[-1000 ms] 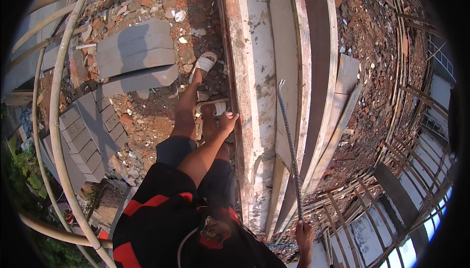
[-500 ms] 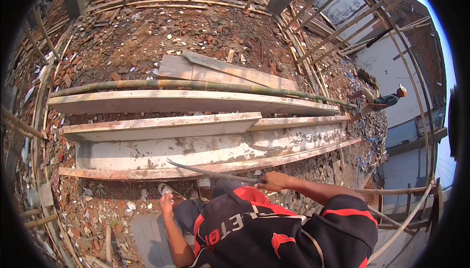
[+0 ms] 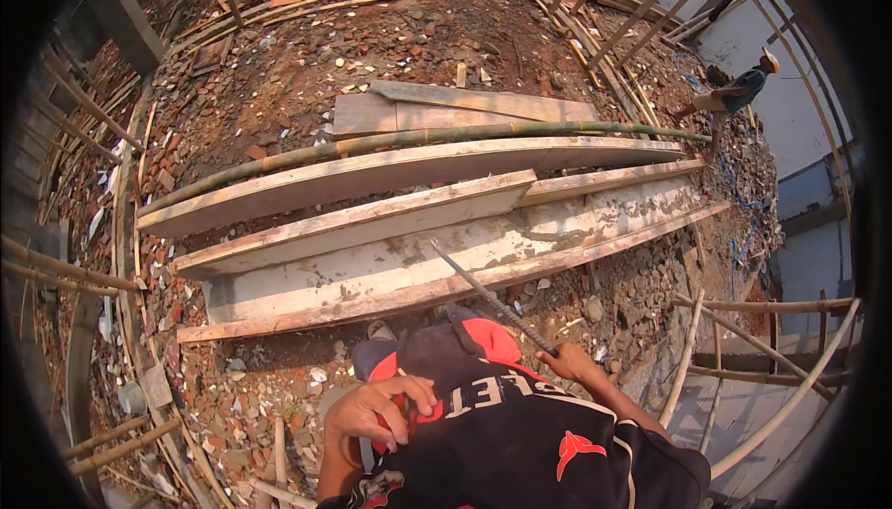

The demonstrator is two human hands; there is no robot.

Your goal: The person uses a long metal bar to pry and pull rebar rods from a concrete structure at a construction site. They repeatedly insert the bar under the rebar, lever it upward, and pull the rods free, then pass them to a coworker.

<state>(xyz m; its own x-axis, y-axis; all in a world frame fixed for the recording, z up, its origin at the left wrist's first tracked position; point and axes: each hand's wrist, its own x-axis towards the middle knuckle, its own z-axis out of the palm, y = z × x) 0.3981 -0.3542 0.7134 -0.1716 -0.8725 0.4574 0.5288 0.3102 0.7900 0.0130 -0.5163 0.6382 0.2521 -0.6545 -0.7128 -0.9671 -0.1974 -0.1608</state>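
My right hand (image 3: 573, 361) is closed round the lower end of a ridged steel bar (image 3: 492, 297), like a piece of rebar. The bar slants up and left, its tapered tip over the trough of the long wooden formwork (image 3: 279, 295). Mud or cement stains mark the pale inner face of that formwork. Close to my body, my left hand (image 3: 386, 411) hovers before the dark shirt with its fingers bent and apart. I see nothing held in it.
A bamboo pole (image 3: 409, 138) and a second long board form (image 3: 400, 172) lie beyond. Loose planks (image 3: 483, 105) rest on brick rubble. Bamboo poles (image 3: 688, 360) stand at right. Another person (image 3: 734, 95) is at far right.
My left hand has come up and in toward my chest. My right hand has moved right and slightly down, still gripping the bar, which now slants more steeply. The view has shifted.
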